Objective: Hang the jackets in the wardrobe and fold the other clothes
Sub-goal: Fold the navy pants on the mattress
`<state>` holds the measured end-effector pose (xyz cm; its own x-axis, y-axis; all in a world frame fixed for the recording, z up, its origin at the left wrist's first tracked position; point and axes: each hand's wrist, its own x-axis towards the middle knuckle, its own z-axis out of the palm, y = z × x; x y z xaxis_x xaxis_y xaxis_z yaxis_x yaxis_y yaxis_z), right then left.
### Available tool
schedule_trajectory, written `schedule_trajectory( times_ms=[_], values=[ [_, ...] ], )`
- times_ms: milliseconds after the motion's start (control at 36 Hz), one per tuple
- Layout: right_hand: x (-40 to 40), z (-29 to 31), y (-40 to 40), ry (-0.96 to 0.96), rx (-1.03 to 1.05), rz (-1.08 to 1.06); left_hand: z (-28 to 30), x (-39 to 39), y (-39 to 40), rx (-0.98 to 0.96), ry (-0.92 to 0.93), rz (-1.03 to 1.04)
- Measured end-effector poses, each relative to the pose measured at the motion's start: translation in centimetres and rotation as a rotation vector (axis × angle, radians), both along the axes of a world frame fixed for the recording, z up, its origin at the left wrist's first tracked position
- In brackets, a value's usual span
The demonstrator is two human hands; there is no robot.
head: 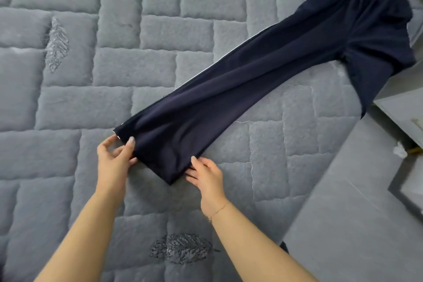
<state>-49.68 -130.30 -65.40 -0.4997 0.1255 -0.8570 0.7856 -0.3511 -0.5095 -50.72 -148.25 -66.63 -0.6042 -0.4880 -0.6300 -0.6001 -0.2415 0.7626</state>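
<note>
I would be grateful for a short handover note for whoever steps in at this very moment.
Left hand: pinches one corner of the hem of the navy trousers.
Right hand: grips the other hem corner, fingers tucked under the cloth.
Trousers: lie lengthwise on the grey quilted bed cover, legs laid one over the other, waistband at the far right near the bed's edge.
Done: legs laid together.
Left: fold the trousers from hem toward waistband. No jackets or wardrobe in view.
</note>
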Motion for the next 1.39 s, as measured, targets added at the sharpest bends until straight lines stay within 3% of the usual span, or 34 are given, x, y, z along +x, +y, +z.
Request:
schedule_trajectory(
  times_ms=[56, 139, 194, 278, 361, 444, 528, 611, 694, 833, 972, 1028, 1167, 1278, 1333, 1389],
  values=[
    [0.8, 0.3, 2.0, -0.001, 0.041, -0.032, 1.2, 0.8, 1.8, -0.133, -0.034, 0.0],
    [1.8, 1.2, 6.1, 0.044, 0.116, -0.058, 3.7, 1.8, 5.8, -0.544, -0.075, -0.079],
    [2.0, 2.0, 9.3, 0.092, 0.144, -0.064, 5.1, 2.1, 9.0, -0.661, -0.028, -0.146],
    [1.5, 2.9, 14.9, 0.155, 0.196, -0.097, 6.2, 1.6, 14.4, -0.669, 0.044, -0.298],
    [0.1, 3.2, 21.0, 0.21, 0.286, -0.119, 6.4, 0.2, 20.7, -0.556, 0.098, -0.526],
    [-1.9, 2.7, 27.6, 0.243, 0.417, -0.13, 5.2, -1.6, 27.4, -0.478, 0.106, -0.784],
    [-4.5, 1.5, 34.7, 0.238, 0.605, -0.097, 3.1, -3.7, 33.7, -0.524, 0.096, -0.999],
    [-7.3, -0.3, 41.6, 0.17, 0.768, 0.0, -0.1, -5.5, 38.7, -0.592, -0.036, -1.207],
    [-10.5, -2.0, 46.9, 0.121, 0.759, 0.125, -2.9, -6.1, 41.7, -0.71, -0.241, -1.318],
    [-15.7, -3.7, 50.4, 0.17, 0.688, 0.449, -3.8, -6.0, 42.4, -0.794, -0.332, -1.322],
    [-18.2, -3.1, 52.4, 0.124, 1.084, 0.851, -3.2, -6.3, 42.5, -0.757, -0.336, -1.327],
    [-18.3, -1.9, 53.0, 0.186, 1.107, 0.983, -2.8, -6.3, 42.7, -0.735, -0.328, -1.303],
    [-18.9, 2.6, 51.8, 0.388, 0.734, 1.025, -0.5, -6.0, 44.2, -0.566, -0.195, -1.07],
    [-21.1, 6.0, 49.1, 0.377, 0.485, 0.858, 2.2, -5.4, 47.3, -0.217, 0.086, -0.891],
    [-22.4, 7.1, 47.9, 0.367, 0.399, 0.813, 2.9, -5.5, 49.6, -0.041, 0.096, -0.841],
    [-23.5, 7.9, 46.6, 0.363, 0.33, 0.787, 2.7, -6.4, 51.5, 0.003, 0.028, -0.791]
  ],
)
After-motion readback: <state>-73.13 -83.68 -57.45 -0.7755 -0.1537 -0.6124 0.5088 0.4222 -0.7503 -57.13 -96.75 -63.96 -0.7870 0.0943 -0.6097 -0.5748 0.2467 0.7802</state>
